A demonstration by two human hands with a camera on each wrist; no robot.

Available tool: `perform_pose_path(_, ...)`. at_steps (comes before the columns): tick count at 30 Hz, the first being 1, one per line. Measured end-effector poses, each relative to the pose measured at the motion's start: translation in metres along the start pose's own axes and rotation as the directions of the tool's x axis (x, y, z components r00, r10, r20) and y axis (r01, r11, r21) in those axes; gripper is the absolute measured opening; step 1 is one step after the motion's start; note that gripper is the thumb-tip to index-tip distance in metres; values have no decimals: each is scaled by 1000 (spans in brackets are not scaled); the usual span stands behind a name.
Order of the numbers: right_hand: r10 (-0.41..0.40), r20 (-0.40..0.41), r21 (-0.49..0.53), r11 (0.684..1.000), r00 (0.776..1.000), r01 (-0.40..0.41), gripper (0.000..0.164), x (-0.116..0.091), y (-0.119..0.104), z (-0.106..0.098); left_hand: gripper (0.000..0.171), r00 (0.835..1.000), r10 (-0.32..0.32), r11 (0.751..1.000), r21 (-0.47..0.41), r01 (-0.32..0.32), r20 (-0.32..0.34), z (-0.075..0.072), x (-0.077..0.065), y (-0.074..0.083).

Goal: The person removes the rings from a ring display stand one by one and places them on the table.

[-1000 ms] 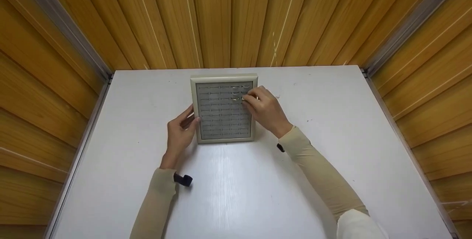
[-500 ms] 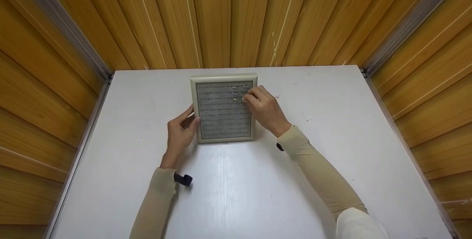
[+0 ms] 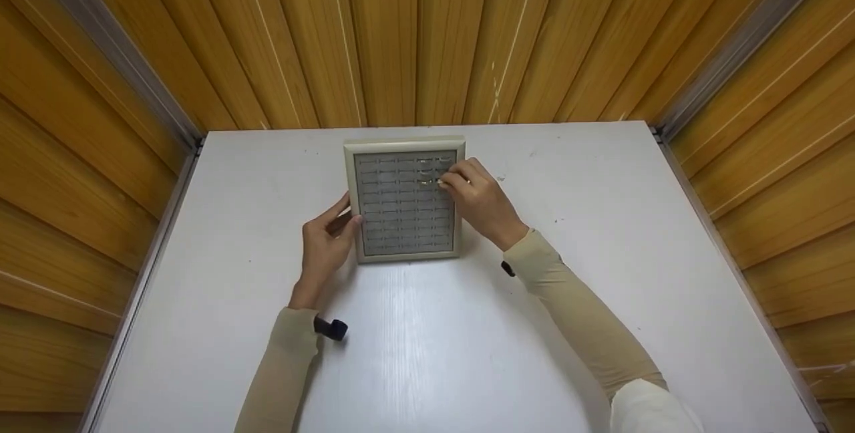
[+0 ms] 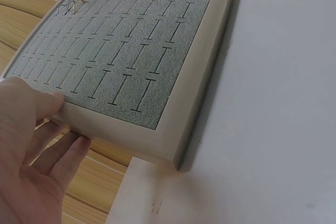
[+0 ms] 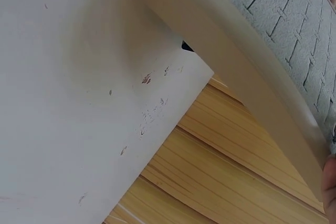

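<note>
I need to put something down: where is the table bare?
Free: the near middle of the table, between the sleeves, and its left and right sides outside them. Crowded: the tray, gripped by the left hand, especially its upper right corner with rings and the right hand.

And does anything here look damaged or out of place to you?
Yes: the right wrist view shows small brownish marks scattered near the edge of the white tabletop; they stand out against its plain surface. Whether they're chips or stains, I can't tell. The ring tray shows no obvious damage.
</note>
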State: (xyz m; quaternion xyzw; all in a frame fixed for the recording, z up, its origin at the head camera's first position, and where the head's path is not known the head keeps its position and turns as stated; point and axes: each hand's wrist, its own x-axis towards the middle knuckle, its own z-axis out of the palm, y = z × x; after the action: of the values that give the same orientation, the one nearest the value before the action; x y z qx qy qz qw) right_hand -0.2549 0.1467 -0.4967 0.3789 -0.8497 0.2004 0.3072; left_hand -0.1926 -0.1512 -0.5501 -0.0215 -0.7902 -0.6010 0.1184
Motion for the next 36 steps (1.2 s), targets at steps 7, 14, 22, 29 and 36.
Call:
perform_pose_path(7, -4, -3, 17, 1000, 1000, 4, 11, -1, 1, 0, 53, 1000, 1, 1000, -18, -1, 6, -2, -5, 18)
perform_pose_path(14, -23, -11, 26, 999, 1000, 23, 12, -2, 4, 1, 55, 1000, -27, 999, -20, 28, 6, -1, 1, -5)
perform_pose_path(22, -36, -60, 67, 997, 998, 40, 12, -2, 4, 0, 54, 999, 35, 998, -45, -34, 12, -2, 2, -14)
perform_pose_path(29, -38, -104, 101, 994, 994, 48, 11, -1, 3, 0, 55, 997, 82, 996, -24, -81, 11, -3, 3, -15)
perform_pose_path(36, 12, -109, 155, 988, 994, 5, 10, -5, 3, -5, 56, 997, 75, 997, -4, -75, 18, -3, 4, -15)
